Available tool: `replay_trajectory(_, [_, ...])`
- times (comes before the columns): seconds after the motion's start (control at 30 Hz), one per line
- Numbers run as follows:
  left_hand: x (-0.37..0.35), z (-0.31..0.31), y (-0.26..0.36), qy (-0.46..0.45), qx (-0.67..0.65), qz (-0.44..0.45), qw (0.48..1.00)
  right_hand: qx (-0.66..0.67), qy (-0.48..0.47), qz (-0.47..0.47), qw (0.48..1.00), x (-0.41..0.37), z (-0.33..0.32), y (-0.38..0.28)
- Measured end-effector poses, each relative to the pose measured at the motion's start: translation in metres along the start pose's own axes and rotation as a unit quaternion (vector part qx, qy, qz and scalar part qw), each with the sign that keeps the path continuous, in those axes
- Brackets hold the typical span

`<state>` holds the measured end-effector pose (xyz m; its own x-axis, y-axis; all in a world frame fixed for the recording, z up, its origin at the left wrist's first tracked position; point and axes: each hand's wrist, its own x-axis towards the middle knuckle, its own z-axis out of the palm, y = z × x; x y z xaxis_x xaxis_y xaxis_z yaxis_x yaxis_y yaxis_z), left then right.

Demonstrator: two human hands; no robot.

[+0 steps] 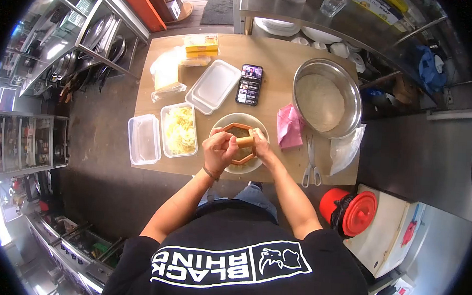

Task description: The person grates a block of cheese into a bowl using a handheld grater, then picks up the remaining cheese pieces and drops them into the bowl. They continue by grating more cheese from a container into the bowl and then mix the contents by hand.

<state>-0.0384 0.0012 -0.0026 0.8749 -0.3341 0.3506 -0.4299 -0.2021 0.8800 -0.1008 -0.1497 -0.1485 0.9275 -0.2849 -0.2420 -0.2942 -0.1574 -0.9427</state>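
Pale roll: the light tan cylinder (pixel 245 142) is in the air over the bowl (pixel 264 130), one end at each hand.
Left hand: fingers (pixel 220 149) closed round its near end.
Right hand: fingers (pixel 260 144) narrowed on the other end.
Bowl: orange-brown sticks (pixel 242 127) angle round inside the rim.
Step, I'd judge: shaping or checking the roll by hand.
Next move: seems to call for a light, even two-handed grip.
Bench (pixel 219 170): shredded tub (pixel 180 130) left, scissors (pixel 311 162) right.
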Motion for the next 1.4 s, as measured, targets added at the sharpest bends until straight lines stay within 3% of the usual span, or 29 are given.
replay_trajectory(0.1, [0.006,0.000,-0.001,0.002,0.002,0.004,1.000,-0.027,0.025,-0.030,0.999,-0.007,-0.009,-0.049])
replay_trajectory(0.17, [0.006,-0.001,0.001,0.000,-0.001,0.010,1.000,0.064,0.035,-0.019,0.997,-0.023,-0.021,-0.104])
replay_trajectory(0.23, [0.007,0.002,-0.001,0.006,-0.003,0.009,1.000,0.081,0.006,-0.035,0.996,-0.017,-0.021,-0.085])
replay_trajectory(0.3, [0.006,0.001,0.000,0.010,0.006,0.019,1.000,0.067,0.027,-0.145,0.987,-0.011,-0.015,-0.066])
replay_trajectory(0.53, [0.007,0.003,0.001,0.013,0.006,0.032,0.999,0.073,0.002,-0.100,0.992,0.007,-0.005,-0.004])
replay_trajectory(0.6, [0.004,0.002,0.000,0.008,0.008,0.001,1.000,0.025,-0.033,0.008,0.999,0.011,-0.004,0.003])
replay_trajectory(0.63, [-0.002,0.001,0.002,0.004,0.007,-0.001,1.000,0.027,-0.031,0.013,0.999,0.002,-0.003,0.003])
replay_trajectory(0.77, [0.012,0.003,0.003,0.014,0.000,0.010,1.000,-0.077,-0.033,-0.034,0.996,0.001,-0.012,-0.022])
replay_trajectory(0.83, [0.004,0.001,0.003,0.005,0.001,-0.004,1.000,0.093,0.018,-0.020,0.995,-0.020,-0.019,-0.078])
replay_trajectory(0.87, [0.004,0.002,0.000,0.005,0.004,-0.007,1.000,0.049,0.019,-0.070,0.996,-0.021,-0.022,-0.085])
replay_trajectory(1.0, [0.002,0.000,0.000,0.000,0.010,-0.013,1.000,0.062,-0.004,-0.129,0.990,-0.007,-0.016,-0.056])
replay_trajectory(1.2, [0.005,0.002,0.000,0.004,0.011,0.022,1.000,0.107,-0.028,-0.078,0.991,0.004,-0.008,-0.018])
replay_trajectory(1.27, [0.005,0.001,0.001,0.005,0.007,0.009,1.000,0.085,-0.031,0.021,0.996,0.002,-0.007,-0.018])
replay_trajectory(1.4, [0.003,0.002,0.001,0.004,-0.005,0.008,1.000,0.016,0.016,-0.054,0.998,0.007,-0.001,-0.005])
